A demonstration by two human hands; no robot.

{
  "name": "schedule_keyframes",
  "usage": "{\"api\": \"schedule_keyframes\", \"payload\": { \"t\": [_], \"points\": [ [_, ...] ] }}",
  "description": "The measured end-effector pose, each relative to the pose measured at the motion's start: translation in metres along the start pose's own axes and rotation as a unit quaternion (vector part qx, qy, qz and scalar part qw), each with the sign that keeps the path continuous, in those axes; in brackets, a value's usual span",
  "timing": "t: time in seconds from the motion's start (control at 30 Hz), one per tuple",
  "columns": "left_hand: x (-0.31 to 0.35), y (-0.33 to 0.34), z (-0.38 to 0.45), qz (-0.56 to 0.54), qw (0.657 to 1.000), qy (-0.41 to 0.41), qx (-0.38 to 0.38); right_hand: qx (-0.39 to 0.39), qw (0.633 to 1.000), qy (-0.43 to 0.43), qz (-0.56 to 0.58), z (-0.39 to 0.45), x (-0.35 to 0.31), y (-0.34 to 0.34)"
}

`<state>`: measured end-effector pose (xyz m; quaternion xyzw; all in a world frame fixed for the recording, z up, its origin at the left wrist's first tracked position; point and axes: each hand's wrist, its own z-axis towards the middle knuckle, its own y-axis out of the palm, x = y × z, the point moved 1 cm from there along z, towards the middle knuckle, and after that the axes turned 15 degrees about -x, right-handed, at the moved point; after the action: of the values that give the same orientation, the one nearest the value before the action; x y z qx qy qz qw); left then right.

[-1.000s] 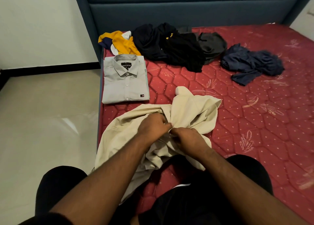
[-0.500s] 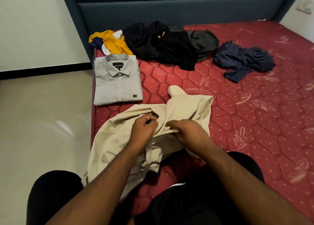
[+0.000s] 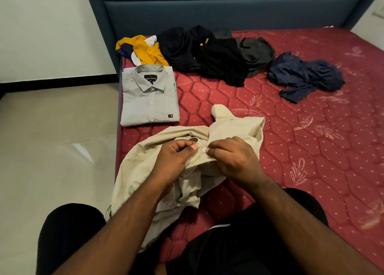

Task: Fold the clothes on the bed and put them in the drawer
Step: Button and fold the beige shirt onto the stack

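Beige cotton, thin and limp, fills the near part of the head view: a beige shirt (image 3: 234,127) lies crumpled on the bed (image 3: 311,150) right in front of the person, one side draped over the mattress edge toward the floor (image 3: 52,139). The left hand (image 3: 174,160) and the right hand (image 3: 232,158) meet over its middle. Both have fingers curled in a narrow pinch on the cloth at the front placket, close to a small pale button (image 3: 204,149) that shows between the thumbs. It looks like buttoning, or lining up the front edges, ahead of folding.

Cloth like this should be light and floppy, and it will sag wherever it is not held. It likely handles best when taken at the seams, collar or shoulders and smoothed flat first. The hanging side could drag the rest off the bed.

Beyond the hands, a grey shirt (image 3: 149,100) lies neatly folded near the bed's left edge, just beside the beige one and apart from it. Farther back, near the blue headboard (image 3: 228,8), sit a yellow and navy garment (image 3: 145,50), a heap of black clothes (image 3: 207,56) touching it, and a navy bundle (image 3: 303,77) off to the right. None of these crowd the working patch. No drawer is in view.
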<state>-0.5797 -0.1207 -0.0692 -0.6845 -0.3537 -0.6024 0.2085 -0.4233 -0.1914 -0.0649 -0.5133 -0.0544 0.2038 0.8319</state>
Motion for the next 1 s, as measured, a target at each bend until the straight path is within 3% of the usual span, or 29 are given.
{"api": "schedule_keyframes", "payload": {
  "t": [0.37, 0.5, 0.67, 0.73, 0.8, 0.9, 1.0],
  "points": [
    [0.001, 0.004, -0.005, 0.055, 0.996, 0.065, 0.023, -0.035, 0.999, -0.019, 0.025, 0.006, 0.007, 0.003],
    [-0.001, -0.001, -0.006, 0.123, 0.987, 0.098, 0.013, -0.066, 0.997, -0.018, 0.038, 0.007, 0.006, 0.003],
    [0.002, -0.01, -0.001, 0.301, 0.944, 0.128, -0.045, -0.103, 0.984, 0.071, 0.125, 0.006, 0.007, 0.001],
    [0.001, -0.01, 0.0, 0.349, 0.922, 0.152, -0.066, -0.165, 0.962, 0.091, 0.196, 0.007, 0.011, -0.001],
    [-0.005, -0.011, 0.0, 0.348, 0.923, 0.146, -0.075, -0.218, 0.947, 0.077, 0.222, 0.008, 0.017, 0.0],
    [-0.016, -0.01, 0.0, 0.331, 0.931, 0.145, -0.053, -0.23, 0.94, 0.108, 0.229, 0.008, 0.024, 0.001],
    [-0.023, -0.008, -0.002, 0.374, 0.905, 0.204, 0.0, -0.216, 0.943, 0.135, 0.215, 0.004, 0.021, 0.005]
  ]
}}
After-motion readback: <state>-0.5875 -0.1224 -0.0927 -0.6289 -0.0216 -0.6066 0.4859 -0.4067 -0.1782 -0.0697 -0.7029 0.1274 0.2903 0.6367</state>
